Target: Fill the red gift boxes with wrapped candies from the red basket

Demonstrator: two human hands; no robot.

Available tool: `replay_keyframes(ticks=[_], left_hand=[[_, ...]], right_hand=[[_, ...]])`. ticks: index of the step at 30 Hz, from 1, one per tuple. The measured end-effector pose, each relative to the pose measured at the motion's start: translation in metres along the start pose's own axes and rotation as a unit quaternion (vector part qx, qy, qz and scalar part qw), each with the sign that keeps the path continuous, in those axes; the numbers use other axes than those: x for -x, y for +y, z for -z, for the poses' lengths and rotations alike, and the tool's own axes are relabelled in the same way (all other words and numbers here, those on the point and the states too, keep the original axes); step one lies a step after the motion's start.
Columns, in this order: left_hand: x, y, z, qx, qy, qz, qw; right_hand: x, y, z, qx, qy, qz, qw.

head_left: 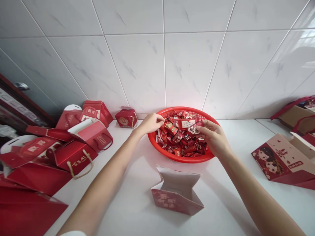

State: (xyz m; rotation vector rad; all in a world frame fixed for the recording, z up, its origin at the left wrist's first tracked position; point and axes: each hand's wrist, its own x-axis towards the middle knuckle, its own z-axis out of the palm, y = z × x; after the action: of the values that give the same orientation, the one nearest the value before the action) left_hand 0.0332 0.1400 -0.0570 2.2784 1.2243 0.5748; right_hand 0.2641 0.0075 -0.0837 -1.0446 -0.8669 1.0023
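Observation:
A red plastic basket (154,147) full of wrapped candies (180,144) stands against the tiled wall. My right hand (216,136) is at its right side, thumb and fingers pinched on red-wrapped candy (193,127), held over the pile. At the left rim is my left hand (152,124), its fingers curled toward the thumb over the candies. Whether anything sits between those fingertips is hidden. In front of the basket, between my forearms, a pink-red paper box (176,201) stands with its top open and its inside showing white.
Several red gift boxes (78,157) with handles crowd the left side. A small red box (125,118) stands by the wall. On the right lie a printed box (283,160) with cartoon figures and a brown box (292,116) with red ribbon. The tiled wall (189,65) bounds the white counter.

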Motion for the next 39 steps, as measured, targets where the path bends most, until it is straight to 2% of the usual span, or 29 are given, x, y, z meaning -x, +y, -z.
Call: replay_keyframes(ticks=[3, 6, 10, 14, 18, 22, 27, 33, 39], left_hand=[[-0.003, 0.004, 0.001, -0.069, -0.073, 0.013, 0.995], [-0.004, 0.010, -0.007, -0.120, -0.117, 0.022, 0.986], [-0.008, 0.014, -0.016, -0.166, -0.140, 0.033, 0.976], [-0.016, 0.011, -0.018, -0.187, -0.161, 0.042, 0.968], [-0.022, 0.005, -0.022, -0.180, -0.153, 0.042, 0.971], [-0.024, 0.000, -0.027, -0.127, -0.132, 0.037, 0.982], [-0.021, -0.001, -0.019, 0.022, -0.142, 0.010, 0.990], [-0.006, 0.004, -0.006, 0.185, -0.111, -0.031, 0.976], [0.007, 0.007, -0.014, 0.263, -0.066, -0.044, 0.961]], right_hand=[[0.000, 0.000, 0.000, 0.006, -0.006, 0.008, 1.000], [0.000, 0.000, 0.001, 0.009, -0.016, 0.015, 1.000], [0.001, 0.001, 0.001, -0.003, -0.017, 0.014, 1.000], [0.001, 0.001, -0.001, -0.006, -0.024, 0.019, 1.000], [0.001, 0.001, -0.002, -0.002, -0.026, 0.022, 0.999], [0.001, 0.001, -0.002, -0.004, -0.024, 0.017, 1.000], [0.002, 0.000, -0.003, 0.006, -0.021, 0.019, 1.000], [0.002, -0.003, -0.004, 0.006, -0.022, 0.018, 1.000], [0.004, -0.004, -0.005, -0.002, -0.006, 0.017, 1.000]])
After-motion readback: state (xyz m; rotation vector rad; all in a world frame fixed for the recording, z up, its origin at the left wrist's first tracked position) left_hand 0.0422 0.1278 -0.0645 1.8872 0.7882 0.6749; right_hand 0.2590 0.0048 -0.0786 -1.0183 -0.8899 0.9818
